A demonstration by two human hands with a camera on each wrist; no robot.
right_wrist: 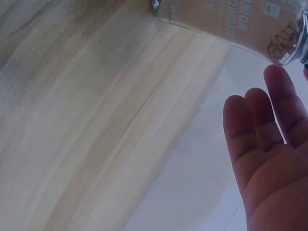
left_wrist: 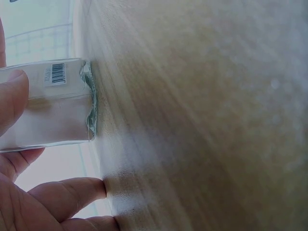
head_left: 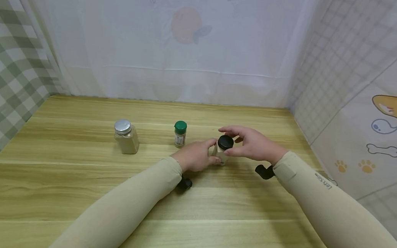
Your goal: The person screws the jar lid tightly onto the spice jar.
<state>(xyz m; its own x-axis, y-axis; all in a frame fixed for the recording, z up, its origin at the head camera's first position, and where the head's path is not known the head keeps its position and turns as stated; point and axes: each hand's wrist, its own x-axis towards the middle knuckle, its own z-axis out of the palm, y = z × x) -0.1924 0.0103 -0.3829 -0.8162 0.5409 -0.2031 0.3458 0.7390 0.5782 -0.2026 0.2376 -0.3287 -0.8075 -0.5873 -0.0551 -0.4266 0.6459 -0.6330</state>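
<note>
A clear glass jar of onion powder (head_left: 221, 155) with a black lid (head_left: 225, 142) stands upright on the table. Its printed label (right_wrist: 231, 19) appears in the right wrist view and its barcode (left_wrist: 58, 73) in the left. My left hand (head_left: 197, 156) holds the jar low on its body, the thumb (left_wrist: 12, 98) across the glass and two fingertips down at the tabletop. Around the lid curves my right hand (head_left: 252, 144), thumb at the near side and fingers beyond it. Those fingers (right_wrist: 240, 130) look fairly straight in the right wrist view, one tip right at the jar's shoulder.
A square jar with a silver lid (head_left: 127, 138) stands on the left of the wooden table (head_left: 212, 225). Nearer the middle is a small green-capped shaker (head_left: 180, 134). Black wrist devices (head_left: 184, 184) show under both forearms. Hung cloths (head_left: 121, 38) bound the back and sides.
</note>
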